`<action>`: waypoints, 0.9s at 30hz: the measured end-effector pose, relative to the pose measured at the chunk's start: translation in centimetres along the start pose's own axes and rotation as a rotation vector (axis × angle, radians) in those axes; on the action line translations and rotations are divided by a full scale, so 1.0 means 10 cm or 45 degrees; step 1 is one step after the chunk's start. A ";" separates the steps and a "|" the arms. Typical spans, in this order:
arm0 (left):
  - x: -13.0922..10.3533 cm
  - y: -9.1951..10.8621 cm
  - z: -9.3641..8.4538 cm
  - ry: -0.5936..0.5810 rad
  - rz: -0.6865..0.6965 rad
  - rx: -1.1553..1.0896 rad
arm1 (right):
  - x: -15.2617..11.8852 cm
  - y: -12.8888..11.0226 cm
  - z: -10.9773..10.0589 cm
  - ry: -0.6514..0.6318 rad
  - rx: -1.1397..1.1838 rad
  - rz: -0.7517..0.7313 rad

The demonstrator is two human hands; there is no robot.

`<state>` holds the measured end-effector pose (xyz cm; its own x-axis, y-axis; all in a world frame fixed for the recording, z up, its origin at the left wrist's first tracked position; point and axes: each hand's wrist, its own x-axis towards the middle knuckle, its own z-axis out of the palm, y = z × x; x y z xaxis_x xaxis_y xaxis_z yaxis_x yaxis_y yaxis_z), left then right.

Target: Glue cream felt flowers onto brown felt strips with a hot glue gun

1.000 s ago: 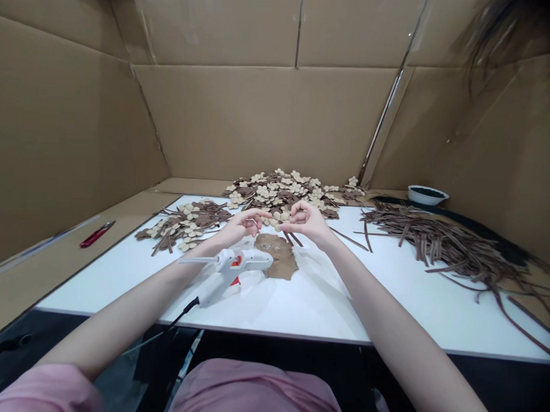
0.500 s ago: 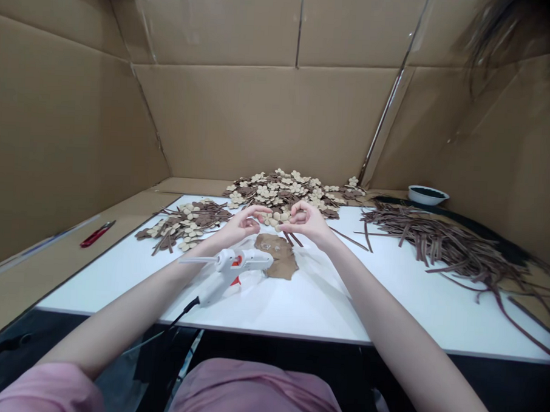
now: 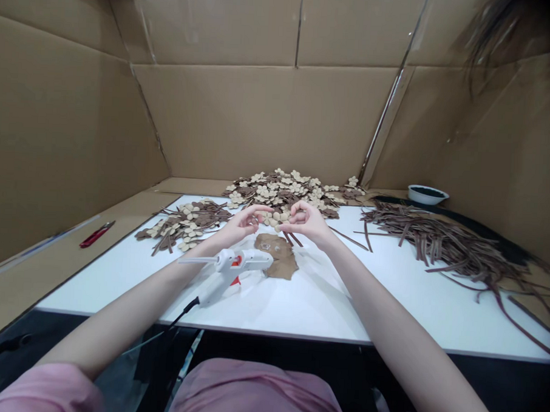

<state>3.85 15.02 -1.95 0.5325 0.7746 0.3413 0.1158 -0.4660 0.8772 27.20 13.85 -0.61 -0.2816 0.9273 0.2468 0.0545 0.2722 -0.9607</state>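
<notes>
Shifting barely, our left hand (image 3: 241, 224) and right hand (image 3: 311, 223), half-curled, grip unclear, probably align petals (image 3: 275, 218) near the board's (image 3: 320, 317) far edge

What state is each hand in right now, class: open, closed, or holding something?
Left hand: partly curled beside the cream flower; grip cannot be told.
Right hand: closed, apparently pinching the cream flower.

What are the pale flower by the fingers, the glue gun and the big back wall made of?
Pale flower: perhaps felt or leather; it looks flat and dull, but it's too small to be sure.
Glue gun: probably hard plastic; it's smooth and white with neat edges.
Back wall: most likely cardboard; it's plain brown with straight creases.
</notes>
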 end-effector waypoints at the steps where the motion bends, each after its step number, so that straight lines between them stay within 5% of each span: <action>1: 0.00 0.01 0.00 0.000 0.010 -0.001 | 0.00 0.00 0.00 -0.001 -0.004 -0.002; 27: 0.02 0.04 0.03 0.092 -0.009 -0.281 | 0.01 0.03 -0.03 -0.010 -0.003 -0.049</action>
<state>4.21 14.85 -1.66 0.4699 0.8099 0.3510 -0.0708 -0.3618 0.9296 27.43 14.07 -0.80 -0.2914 0.9140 0.2822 0.0461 0.3081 -0.9502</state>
